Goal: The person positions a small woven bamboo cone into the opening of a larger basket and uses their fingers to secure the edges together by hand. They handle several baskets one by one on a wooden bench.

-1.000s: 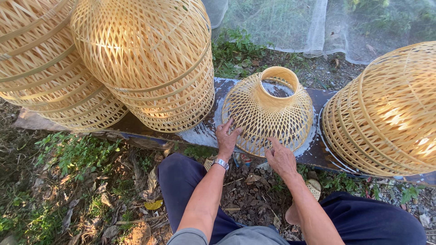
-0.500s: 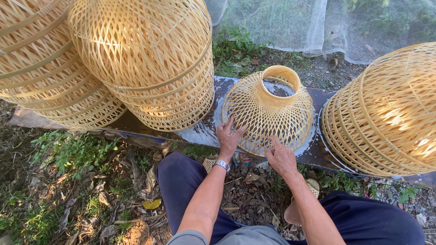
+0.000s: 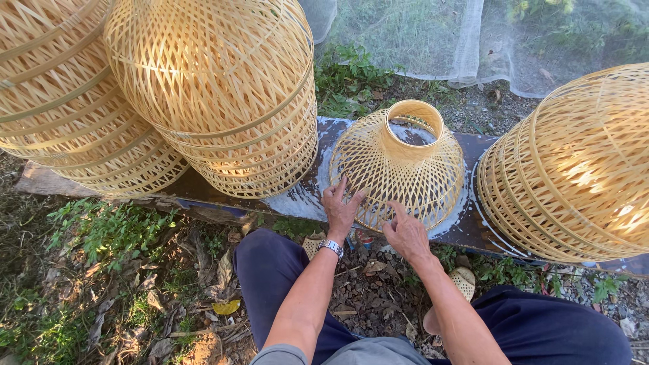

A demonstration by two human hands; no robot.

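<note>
— Where is the small woven bamboo shade (image 3: 399, 172)?

— It sits mouth-down on the dark painted plank (image 3: 304, 196), roughly at one o'clock from the middle of the view, with its open neck ring pointing up. A tall stack of woven domes (image 3: 216, 88) stands just beside it at nine o'clock, and another stack of woven domes (image 3: 581, 162) lies on its side at three o'clock.

— And the left hand (image 3: 340, 209)?

— Fingers spread, flat against the shade's lower rim at about seven o'clock on the shade. A metal wristwatch (image 3: 331, 247) sits on that wrist.

— The right hand (image 3: 405, 233)?

— At six o'clock on the shade, forefinger stretched up to the rim, the other fingers loosely curled. It touches the weave; whether it nips a strand I cannot tell, as the fingertips are small in this view.

— What else is about?

— A third stack of larger domes (image 3: 61, 108) fills the ten o'clock corner. White netting (image 3: 473, 34) hangs at twelve. Below the plank, dry leaves and weeds cover the ground (image 3: 115, 284), and the person's dark trouser legs (image 3: 270, 270) frame the hands, with a straw sandal (image 3: 464, 280) at five o'clock.
</note>
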